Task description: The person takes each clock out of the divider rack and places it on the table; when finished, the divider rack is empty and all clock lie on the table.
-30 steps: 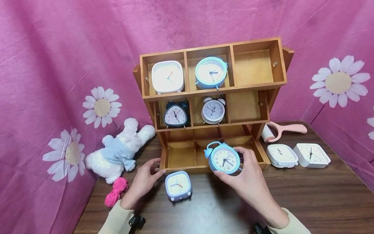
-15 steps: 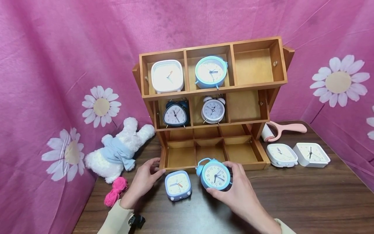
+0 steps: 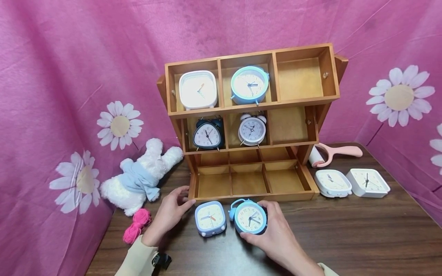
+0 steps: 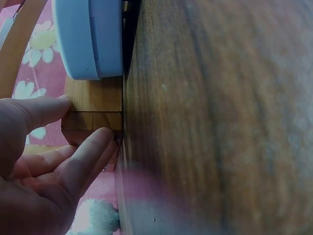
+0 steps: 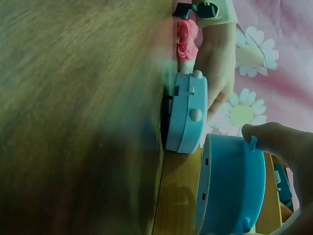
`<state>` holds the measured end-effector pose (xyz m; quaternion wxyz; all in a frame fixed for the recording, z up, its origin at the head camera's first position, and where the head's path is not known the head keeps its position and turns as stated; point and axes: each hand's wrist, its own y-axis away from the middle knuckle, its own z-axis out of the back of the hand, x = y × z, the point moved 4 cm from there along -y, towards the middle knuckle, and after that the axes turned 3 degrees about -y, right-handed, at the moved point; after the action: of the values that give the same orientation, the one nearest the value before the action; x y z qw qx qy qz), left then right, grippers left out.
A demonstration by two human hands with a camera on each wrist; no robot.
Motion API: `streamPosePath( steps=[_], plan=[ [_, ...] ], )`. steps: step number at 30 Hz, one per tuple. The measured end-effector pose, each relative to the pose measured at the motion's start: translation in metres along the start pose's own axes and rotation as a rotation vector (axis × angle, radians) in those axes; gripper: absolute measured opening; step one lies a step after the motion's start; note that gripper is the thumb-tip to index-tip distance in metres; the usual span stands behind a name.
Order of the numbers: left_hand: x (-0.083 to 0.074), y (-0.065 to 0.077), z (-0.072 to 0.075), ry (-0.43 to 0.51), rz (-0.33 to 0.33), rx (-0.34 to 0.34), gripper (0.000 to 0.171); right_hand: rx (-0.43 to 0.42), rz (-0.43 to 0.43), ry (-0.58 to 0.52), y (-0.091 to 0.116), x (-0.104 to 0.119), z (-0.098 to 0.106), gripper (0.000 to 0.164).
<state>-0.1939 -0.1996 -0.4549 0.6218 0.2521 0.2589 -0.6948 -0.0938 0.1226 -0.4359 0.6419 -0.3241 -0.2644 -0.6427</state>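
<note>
We see the R grip [image 3: 277, 239] spread fairly wide, thumb on one side & fingers on the other, holding a round blue clock [image 3: 250, 217] by its rim. Clock's dial faces up toward us, handle & bell end to upper L. It's in front of the lowest tier of the wooden shelf [image 3: 283, 196], just R of a square blue clock [image 3: 210, 219] that sits on the bench [image 3: 359, 237]. From the R wrist cam, a digit presses the blue body by a small peg, & the round one looks lifted clear of the bench.

L grip [image 3: 170, 211] is narrower: thumb & straight fingers touch the shelf's front L corner. In the L wrist view, thumb tip's at the front board, index tip at the side; we can't tell how hard they press.

Writing: on the held clock we make out nos. incl. 12, 9 & 6. Dark clock [image 3: 208, 136], mid tier L, shows 12 & 6; next to it, white bell clock [image 3: 252, 130] shows 12. Top tier L, white clock [image 3: 198, 90] has a dial partly washed out by glare. Brand names, if any, are too small for us to read. Far R on the bench: 2 more white clocks [image 3: 368, 183], w/ a pink lint roller [image 3: 340, 150] behind.
</note>
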Motion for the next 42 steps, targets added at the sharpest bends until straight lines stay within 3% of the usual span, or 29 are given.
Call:
streamPosePath(
  steps=[15,42],
  plan=[
    [0.002,0.0,-0.003,-0.005,0.046,0.013,0.05,0.022,-0.039,0.012,-0.004,-0.009,-0.015,0.101],
    [0.001,0.0,-0.002,-0.001,0.02,0.011,0.05,0.063,-0.041,0.062,-0.007,-0.007,-0.024,0.101]
  ],
)
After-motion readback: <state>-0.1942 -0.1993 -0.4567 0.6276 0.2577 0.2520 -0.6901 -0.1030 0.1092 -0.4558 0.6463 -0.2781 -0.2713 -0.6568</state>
